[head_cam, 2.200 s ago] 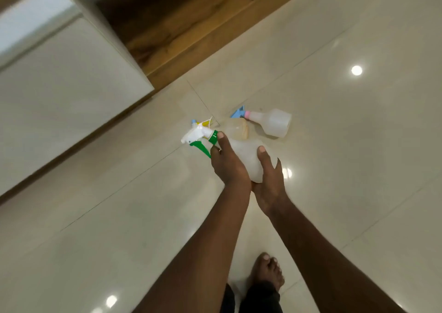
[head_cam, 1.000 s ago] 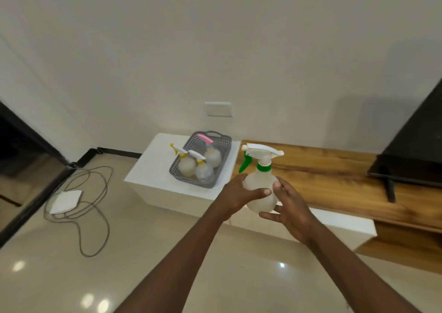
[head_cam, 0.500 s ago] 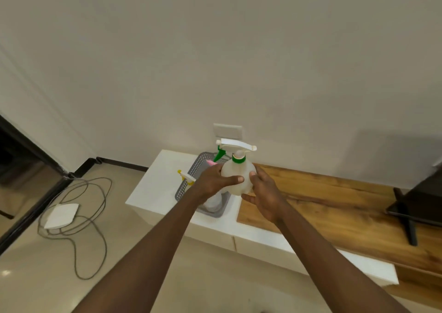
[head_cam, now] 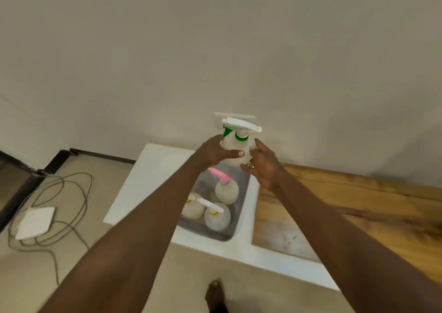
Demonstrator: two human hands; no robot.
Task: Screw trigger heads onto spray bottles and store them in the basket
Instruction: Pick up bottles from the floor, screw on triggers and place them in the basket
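I hold a round translucent spray bottle [head_cam: 235, 148] with a white and green trigger head [head_cam: 240, 127] upright over the far end of the grey basket [head_cam: 235, 229]. My left hand [head_cam: 211, 153] grips its left side and my right hand [head_cam: 264, 166] its right side. Inside the basket stand a bottle with a pink trigger [head_cam: 226, 189] and two bottles with yellow collars [head_cam: 216, 217], one partly hidden by my left arm.
The basket sits on a white cabinet top [head_cam: 146, 181] against the wall. A wooden shelf [head_cam: 346, 212] runs to the right. A white box with a tangled cable [head_cam: 35, 221] lies on the floor at the left. My bare foot [head_cam: 215, 293] shows below.
I stood up from the floor with the green-trigger bottle and carried it to the cabinet. It now hangs over the basket, and my view has tipped downward onto the basket.
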